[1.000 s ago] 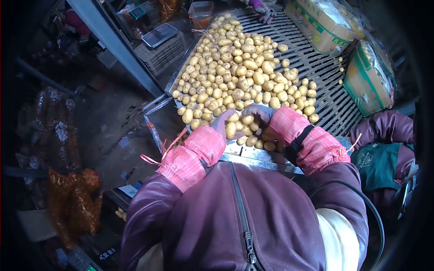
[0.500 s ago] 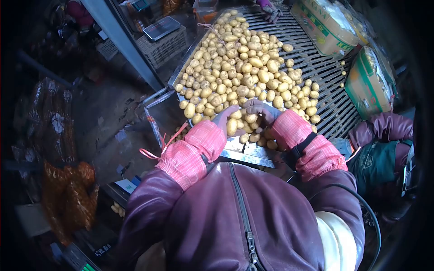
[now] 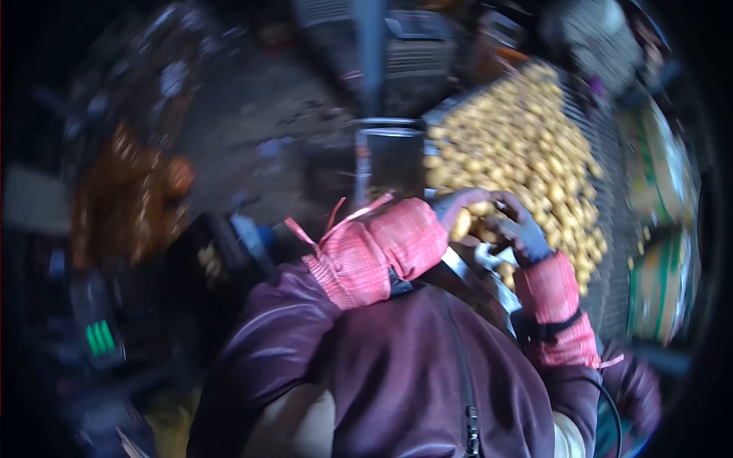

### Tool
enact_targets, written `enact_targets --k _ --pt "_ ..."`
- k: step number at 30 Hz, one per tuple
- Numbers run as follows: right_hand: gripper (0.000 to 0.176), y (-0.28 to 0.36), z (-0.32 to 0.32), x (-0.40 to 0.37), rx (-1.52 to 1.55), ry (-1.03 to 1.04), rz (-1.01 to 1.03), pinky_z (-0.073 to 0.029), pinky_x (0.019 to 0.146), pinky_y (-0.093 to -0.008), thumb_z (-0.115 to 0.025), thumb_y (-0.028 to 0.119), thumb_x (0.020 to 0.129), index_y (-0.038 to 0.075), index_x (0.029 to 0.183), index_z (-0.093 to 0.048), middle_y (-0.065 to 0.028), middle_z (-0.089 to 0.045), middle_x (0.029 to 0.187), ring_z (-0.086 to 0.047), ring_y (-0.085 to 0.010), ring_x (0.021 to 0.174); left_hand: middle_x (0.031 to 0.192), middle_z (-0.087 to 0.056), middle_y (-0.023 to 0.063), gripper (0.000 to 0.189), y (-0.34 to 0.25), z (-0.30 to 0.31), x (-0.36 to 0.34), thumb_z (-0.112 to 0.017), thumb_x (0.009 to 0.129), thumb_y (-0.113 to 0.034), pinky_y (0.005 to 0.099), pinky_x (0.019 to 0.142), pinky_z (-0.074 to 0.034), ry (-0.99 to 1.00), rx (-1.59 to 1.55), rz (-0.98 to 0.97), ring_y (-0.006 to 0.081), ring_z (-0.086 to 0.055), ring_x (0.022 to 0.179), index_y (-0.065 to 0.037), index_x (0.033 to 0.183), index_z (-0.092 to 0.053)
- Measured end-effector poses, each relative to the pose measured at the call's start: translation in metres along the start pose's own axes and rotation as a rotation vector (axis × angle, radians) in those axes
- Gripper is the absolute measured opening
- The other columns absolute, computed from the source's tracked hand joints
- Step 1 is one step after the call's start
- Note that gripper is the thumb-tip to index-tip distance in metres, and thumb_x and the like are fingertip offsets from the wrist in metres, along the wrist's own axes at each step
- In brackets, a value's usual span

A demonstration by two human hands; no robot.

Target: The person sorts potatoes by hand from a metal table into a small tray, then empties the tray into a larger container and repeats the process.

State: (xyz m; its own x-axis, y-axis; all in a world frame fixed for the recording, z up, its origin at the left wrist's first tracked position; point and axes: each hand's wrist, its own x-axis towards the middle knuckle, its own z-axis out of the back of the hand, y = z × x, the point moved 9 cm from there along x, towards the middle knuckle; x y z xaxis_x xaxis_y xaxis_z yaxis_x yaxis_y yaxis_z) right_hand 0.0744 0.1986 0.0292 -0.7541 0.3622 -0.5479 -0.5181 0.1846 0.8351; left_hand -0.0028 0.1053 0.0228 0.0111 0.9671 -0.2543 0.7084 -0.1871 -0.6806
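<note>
A large heap of potatoes covers the slatted table, blurred by motion. At the heap's near edge my left hand, gloved, curls around a few potatoes. My right hand, also gloved, bends in from the right, its fingertips close to my left hand and the same potatoes. Both forearms wear pink checked sleeve covers. Below the hands are a metal edge and a whitish piece of material.
Cartons with green bands, one nearer and one farther, stand at the right. Another person is at the top right. Orange bags lie at the left. A metal post rises beyond the table.
The view has swung to the left, so the heap and cartons appear farther right. Both hands still meet around potatoes, drawn closer to the body, with fewer potatoes showing between them.
</note>
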Motion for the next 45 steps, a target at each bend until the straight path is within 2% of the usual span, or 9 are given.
enact_targets --k 8,12,18,20,27,31,34,40,45 --pt "0.051 0.022 -0.255 0.077 0.025 0.752 0.197 -0.045 0.097 -0.0294 -0.074 0.010 0.081 0.003 0.126 -0.052 -0.0061 -0.059 0.119 -0.056 -0.0144 0.111 0.107 -0.065 0.0004 0.047 -0.041 0.098 -0.197 -0.044 0.091 -0.049 0.0242 0.076 -0.044 -0.257 -0.021 -0.361 0.0082 -0.061 0.092 -0.018 0.122 -0.060" --pt "0.049 0.026 -0.399 0.066 -0.012 1.033 0.140 -0.046 0.096 -0.0278 -0.078 0.010 0.080 0.003 0.123 -0.055 -0.0053 -0.060 0.116 -0.057 -0.0141 0.109 0.103 -0.065 0.0081 0.041 0.011 0.188 -0.331 -0.055 0.090 -0.044 0.0311 0.066 -0.054 -0.855 -0.366 -0.411 0.0180 -0.065 0.086 -0.013 0.116 -0.060" --pt "0.046 0.020 -0.587 0.039 -0.058 1.294 0.238 -0.051 0.070 -0.0264 -0.072 0.014 0.088 0.008 0.129 -0.052 -0.0051 -0.064 0.102 -0.061 -0.0116 0.090 0.121 -0.062 0.0123 0.051 -0.016 0.174 -0.503 -0.049 0.092 -0.043 0.0333 0.074 -0.052 -1.256 -0.362 -0.525 0.0208 -0.064 0.097 -0.005 0.125 -0.056" --pt "0.051 0.027 -0.614 0.032 0.005 1.273 0.198 -0.047 0.054 -0.0242 -0.070 0.014 0.090 0.010 0.135 -0.047 -0.0052 -0.064 0.102 -0.060 -0.0104 0.083 0.124 -0.060 0.0122 0.049 0.013 0.235 -0.547 -0.061 0.090 -0.040 0.0494 0.088 -0.054 -1.181 -0.492 -0.725 0.0317 -0.062 0.108 -0.011 0.128 -0.054" --pt "0.062 -0.038 -0.560 0.095 0.452 1.437 -0.165 -0.060 0.069 -0.0342 -0.065 0.004 0.088 0.009 0.145 -0.041 -0.0112 -0.062 0.110 -0.064 -0.0168 0.088 0.134 -0.051 0.0168 0.051 0.119 0.366 -0.626 -0.059 0.093 -0.035 0.0491 0.097 -0.050 -1.387 -0.274 -0.763 0.0326 -0.051 0.124 -0.012 0.137 -0.048" --pt "0.054 -0.034 -0.444 0.123 0.209 0.993 0.126 -0.041 0.058 -0.0226 -0.068 0.011 0.090 0.011 0.141 -0.048 0.0022 -0.060 0.095 -0.053 -0.0059 0.073 0.125 -0.057 0.0150 0.040 0.091 0.378 -0.559 -0.051 0.097 -0.027 0.0377 0.093 -0.050 -1.333 -0.264 -0.745 0.0272 -0.056 0.113 -0.002 0.127 -0.057" --pt "0.044 0.004 -0.322 0.103 0.004 0.588 0.240 -0.032 0.046 -0.0227 -0.064 0.019 0.091 0.011 0.134 -0.053 0.0024 -0.055 0.073 -0.042 -0.0048 0.052 0.111 -0.061 0.0074 0.037 0.056 0.375 -0.511 -0.061 0.094 -0.022 0.0301 0.081 -0.048 -1.779 0.210 -0.354 0.0174 -0.057 0.094 -0.003 0.125 -0.058" --pt "0.040 -0.021 -0.144 0.040 0.032 0.253 0.218 -0.038 0.056 -0.0218 -0.065 0.028 0.094 0.013 0.130 -0.057 0.0022 -0.058 0.085 -0.049 -0.0051 0.067 0.124 -0.054 0.0056 0.052 -0.065 0.225 -0.214 -0.067 0.091 -0.021 0.0301 0.093 -0.043 -0.929 0.600 -0.430 0.0147 -0.050 0.109 -0.010 0.139 -0.049" --pt "0.041 -0.081 -0.060 -0.020 0.216 0.140 0.128 -0.046 0.079 -0.0221 -0.063 0.017 0.095 0.007 0.134 -0.054 -0.0023 -0.061 0.112 -0.055 -0.0080 0.097 0.140 -0.047 0.0232 0.067 -0.057 0.099 -0.020 -0.070 0.085 -0.034 0.0450 0.111 -0.034 -0.316 1.631 -0.559 0.0381 -0.040 0.135 0.000 0.137 -0.047"
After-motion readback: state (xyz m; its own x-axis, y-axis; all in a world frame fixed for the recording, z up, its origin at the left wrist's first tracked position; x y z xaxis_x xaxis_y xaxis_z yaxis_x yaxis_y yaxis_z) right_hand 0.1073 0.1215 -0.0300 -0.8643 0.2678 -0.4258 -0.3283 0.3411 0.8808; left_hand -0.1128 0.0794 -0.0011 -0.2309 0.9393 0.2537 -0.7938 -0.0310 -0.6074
